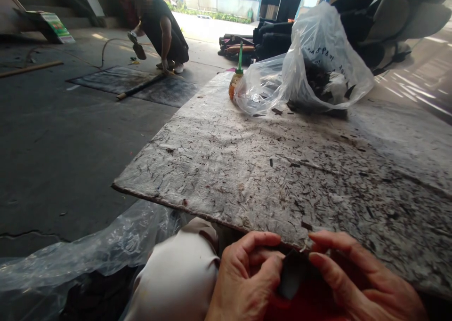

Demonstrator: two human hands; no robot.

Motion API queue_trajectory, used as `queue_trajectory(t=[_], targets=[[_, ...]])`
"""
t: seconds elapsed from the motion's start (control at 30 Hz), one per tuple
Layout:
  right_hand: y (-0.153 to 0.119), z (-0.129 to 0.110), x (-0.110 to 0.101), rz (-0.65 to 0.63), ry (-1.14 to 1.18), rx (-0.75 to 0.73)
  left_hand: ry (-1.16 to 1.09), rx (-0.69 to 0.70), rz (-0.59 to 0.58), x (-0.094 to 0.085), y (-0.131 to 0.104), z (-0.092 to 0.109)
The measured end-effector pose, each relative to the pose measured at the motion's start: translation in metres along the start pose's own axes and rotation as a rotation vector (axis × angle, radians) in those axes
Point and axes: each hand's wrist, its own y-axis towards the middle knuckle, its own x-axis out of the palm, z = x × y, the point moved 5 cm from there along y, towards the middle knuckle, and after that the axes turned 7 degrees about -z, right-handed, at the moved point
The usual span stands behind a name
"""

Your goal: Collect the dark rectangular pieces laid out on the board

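Observation:
Near the bottom edge, my left hand (249, 274) pinches a small dark piece (292, 275) between thumb and fingers. The piece hangs just off the near edge of the table (212, 137). To its right, my right hand (356, 274) has thumb and index finger a little apart, close to a small pale scrap (304, 248). A small brown bit lies by the index fingertip. Dark thread clippings are scattered over the light cloth on the table.
At the table's back stand a clear plastic bag (328, 62) of dark scraps and a bottle (236, 83) with a green nozzle. Another plastic bag (106, 241) lies lower left, beside my knee (176, 274). A person (165, 34) crouches over dark mats (113, 80) on the floor.

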Motion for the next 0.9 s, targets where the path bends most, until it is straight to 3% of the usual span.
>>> queue_trajectory(t=[0.17, 0.27, 0.5, 0.9], targets=[[0.002, -0.014, 0.009, -0.097, -0.046, -0.327, 0.047, 0.054, 0.024, 0.0, -0.003, 0.0], [-0.001, -0.017, 0.012, -0.148, -0.011, -0.397, 0.058, 0.05, 0.01, 0.001, -0.003, -0.001], [0.0, -0.023, 0.011, -0.162, -0.127, -0.383, 0.038, 0.024, -0.012, 0.001, -0.001, -0.005], [0.001, -0.019, 0.021, -0.251, -0.029, -0.145, 0.006, -0.007, 0.017, 0.002, -0.004, 0.001]])
